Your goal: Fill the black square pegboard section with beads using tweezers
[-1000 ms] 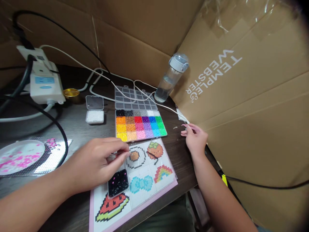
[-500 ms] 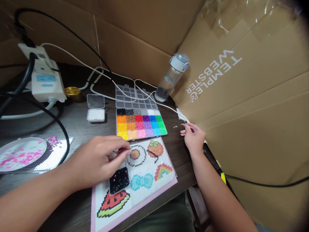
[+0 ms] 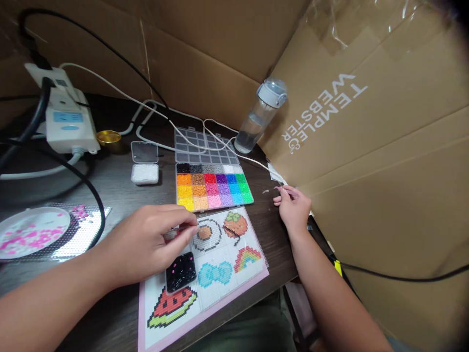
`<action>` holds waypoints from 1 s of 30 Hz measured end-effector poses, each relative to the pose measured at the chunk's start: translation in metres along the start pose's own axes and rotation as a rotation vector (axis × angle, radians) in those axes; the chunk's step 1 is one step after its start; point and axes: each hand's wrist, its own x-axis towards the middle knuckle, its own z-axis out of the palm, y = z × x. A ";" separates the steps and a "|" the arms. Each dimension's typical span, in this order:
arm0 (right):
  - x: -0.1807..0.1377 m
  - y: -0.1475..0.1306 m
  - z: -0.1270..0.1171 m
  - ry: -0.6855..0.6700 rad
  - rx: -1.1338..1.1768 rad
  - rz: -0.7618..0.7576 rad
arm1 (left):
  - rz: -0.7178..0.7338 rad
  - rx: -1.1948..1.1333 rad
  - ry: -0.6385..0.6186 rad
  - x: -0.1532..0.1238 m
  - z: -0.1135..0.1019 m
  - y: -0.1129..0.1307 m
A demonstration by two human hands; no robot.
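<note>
Fingers (image 3: 182,226) of the left hand (image 3: 154,239) are pinched shut, thumb tip against forefinger tip, over the upper-left square of a pattern sheet (image 3: 210,293) lying at the near edge of a dark wooden table (image 3: 120,195). Whatever sits in the pinch is too small to make out. The fingertips hover just left of the sheet's fried-egg design (image 3: 206,233). A small tray of black beads (image 3: 181,271) rests on the sheet just beneath the hand, above a watermelon design (image 3: 170,305).

The right hand (image 3: 293,208) lies at the table's right edge, well apart from the sheet, its fingers curled toward a cardboard wall (image 3: 366,161). Whether they grip anything cannot be told.

Just beyond the sheet, an open organiser box (image 3: 212,188) shows beads sorted by colour into compartments, its clear lid (image 3: 203,146) laid back flat. A small open box of white beads (image 3: 145,173) sits to its left. A clear water bottle (image 3: 258,120) stands behind the organiser, against the cardboard.

At far left are a white power strip (image 3: 64,120) with cables running from it, a gold lid (image 3: 109,138) and a round plate (image 3: 31,232) scattered with pink beads.
</note>
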 end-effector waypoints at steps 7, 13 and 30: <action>-0.017 -0.019 -0.008 0.048 0.012 -0.088 | -0.032 0.010 0.001 0.001 -0.002 0.003; -0.098 -0.048 -0.035 -0.124 -0.024 -0.377 | -0.025 0.017 -0.023 0.001 -0.003 0.005; -0.166 -0.043 -0.056 -0.483 0.109 -0.350 | -0.003 0.024 -0.007 0.001 0.000 0.005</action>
